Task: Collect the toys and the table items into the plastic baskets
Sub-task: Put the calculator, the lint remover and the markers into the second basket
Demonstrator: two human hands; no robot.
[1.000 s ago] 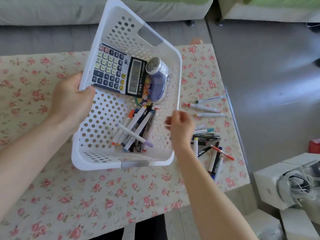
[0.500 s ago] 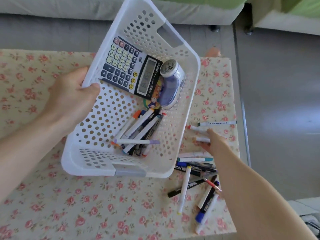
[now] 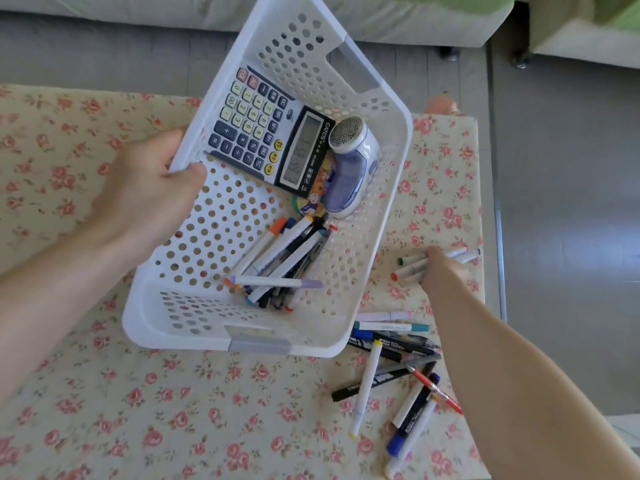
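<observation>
Fingers of right hand [image 3: 441, 268] hidden — closed over markers [image 3: 412, 268]; left hand [image 3: 149, 192] gripping basket [image 3: 374, 237] rim.

Bright, soft daylight, wide-angle view.
Glare on floor [image 3: 571, 202] beyond right-hand fingers [image 3: 433, 252]; faint shadows under basket [image 3: 377, 216]; edges bend, slight motion blur w/ soft corners.
</observation>
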